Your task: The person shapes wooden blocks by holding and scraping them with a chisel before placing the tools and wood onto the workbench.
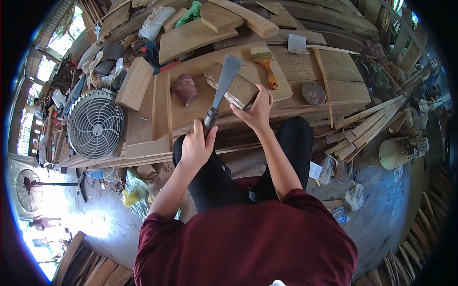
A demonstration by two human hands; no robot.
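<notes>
Fingers (198, 126) of the left hand (196, 143) grip a flat grey metal-bladed tool (226, 78), right hand (258, 112) pinching an oblong brown wooden block (244, 89).

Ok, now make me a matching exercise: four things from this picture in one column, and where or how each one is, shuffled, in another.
Things
1. Flat grey metal blade tool
2. Thick brown wooden block
3. Wide paintbrush with an orange handle
4. Flat round grey-brown disc

Places and states
A. Held in the right hand
B. Between the paintbrush and a thin wooden strip
C. Gripped in the left hand
D. Lying with its bristles at the far end

Right pairs: 1-C, 2-A, 3-D, 4-B
</notes>
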